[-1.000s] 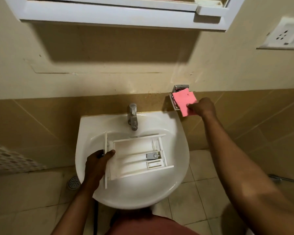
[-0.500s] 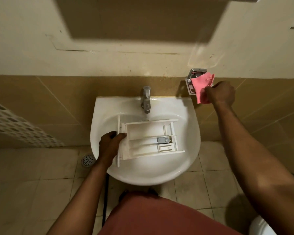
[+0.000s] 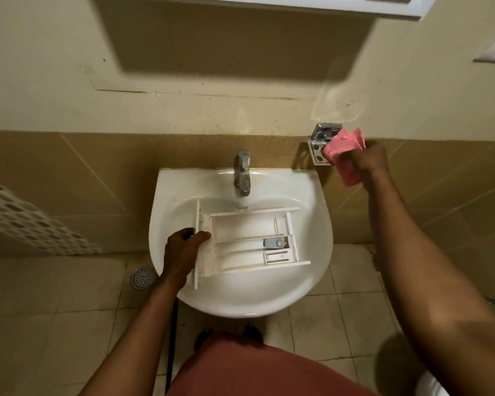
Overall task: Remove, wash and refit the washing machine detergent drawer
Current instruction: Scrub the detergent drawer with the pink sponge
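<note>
I saw the detergent drawer point(image 3: 240, 227) lying in the white sink point(image 3: 166, 195) under the tap point(image 3: 242, 172), the left hand point(image 3: 180, 252) gripping its front panel. The right hand point(image 3: 369, 161) clutched a pink cloth point(image 3: 346, 150), half hiding the chrome wall holder point(image 3: 320, 144). The cabinet point(image 3: 269, 1) was cut off above.

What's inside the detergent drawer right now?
The detergent drawer shows white compartments, a grey cap in the middle one and a white insert in the nearest. The left hand covers its front corner.

Floor drain point(image 3: 141, 277), white perforated basket point(image 3: 26, 221) at left, chrome wall fitting point(image 3: 320, 138).
</note>
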